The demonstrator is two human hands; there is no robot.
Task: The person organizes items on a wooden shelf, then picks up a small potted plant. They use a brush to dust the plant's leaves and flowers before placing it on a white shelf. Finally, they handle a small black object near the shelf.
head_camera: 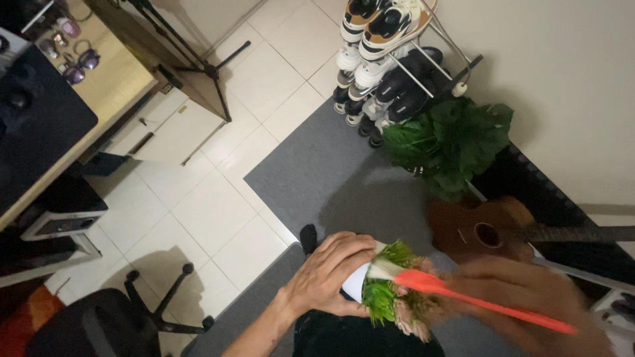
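1. Nearest the camera, the left hand [331, 274] has its fingers [350, 248] curled shut around a small white pot [357, 281] of green and pinkish plant [393, 297], held in the air at waist height above the grey rug [311, 172]
2. The right hand [529, 297] is motion-blurred; its fingers seem closed on an orange stick-like tool [476, 301] whose tip lies on the foliage
3. To do this well, I would judge: keep the pot steady and upright, and work the tool lightly so that leaves are not torn
4. Around: white floor tiles [211, 211], a shoe rack [390, 59], a big leafy plant [453, 139], a ukulele [489, 228], a wooden counter [106, 79] and an office chair [99, 324]
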